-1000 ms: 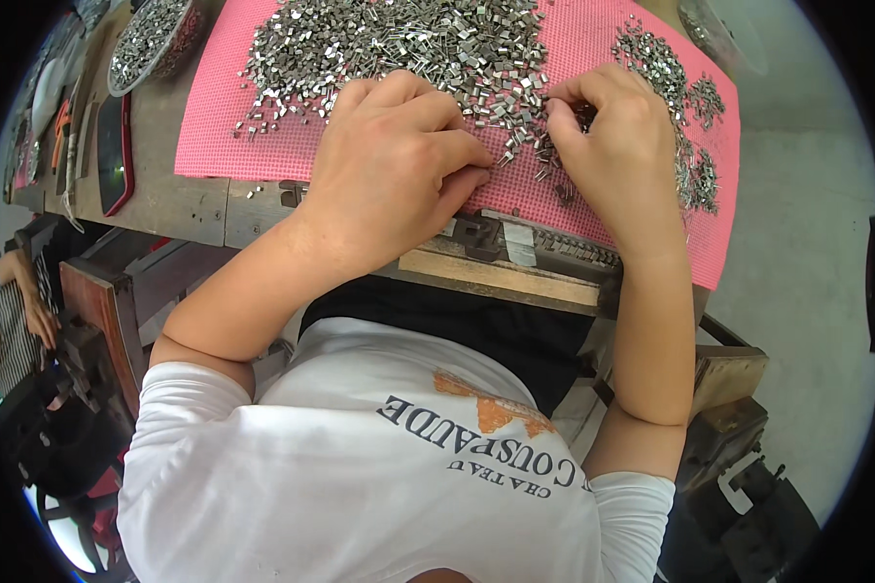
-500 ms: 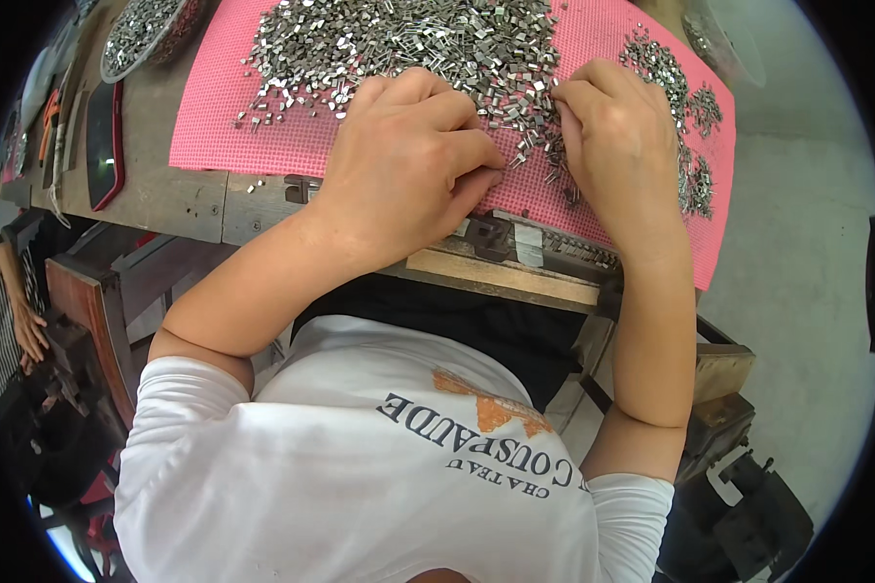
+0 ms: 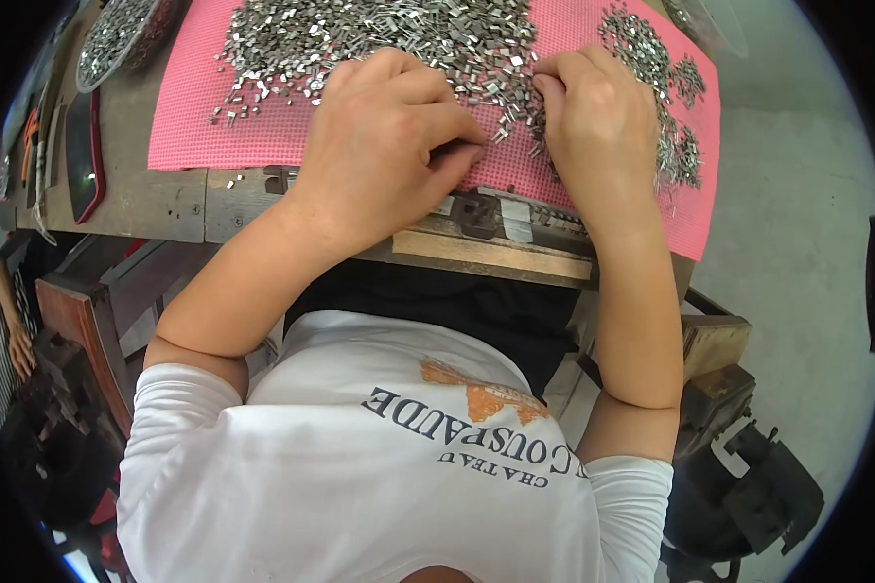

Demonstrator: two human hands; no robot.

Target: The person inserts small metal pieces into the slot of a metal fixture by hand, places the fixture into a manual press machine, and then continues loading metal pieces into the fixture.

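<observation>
A large heap of small silver metal parts [image 3: 360, 34], some with thin wire legs, lies on a pink textured mat [image 3: 204, 136]. My left hand [image 3: 384, 136] is at the near side of the heap, thumb and forefinger pressed together just above the mat. Whatever may be in that pinch is hidden. By the heap's right edge, my right hand [image 3: 601, 121] has its thumb and forefinger closed at a few of the parts; what they grip is too small to make out. A few loose parts [image 3: 504, 124] lie between the hands.
Smaller piles of parts [image 3: 688, 155] lie on the mat's right side. A dark metal fixture [image 3: 478, 216] runs along the wooden table's near edge. At left are a bowl of parts [image 3: 117, 44] and a red-edged phone [image 3: 86, 160]. Another person's hand [image 3: 19, 350] shows far left.
The whole view has shifted, so the table and mat appear farther left and slightly higher. Both hands keep nearly the same pinched pose and place over the mat.
</observation>
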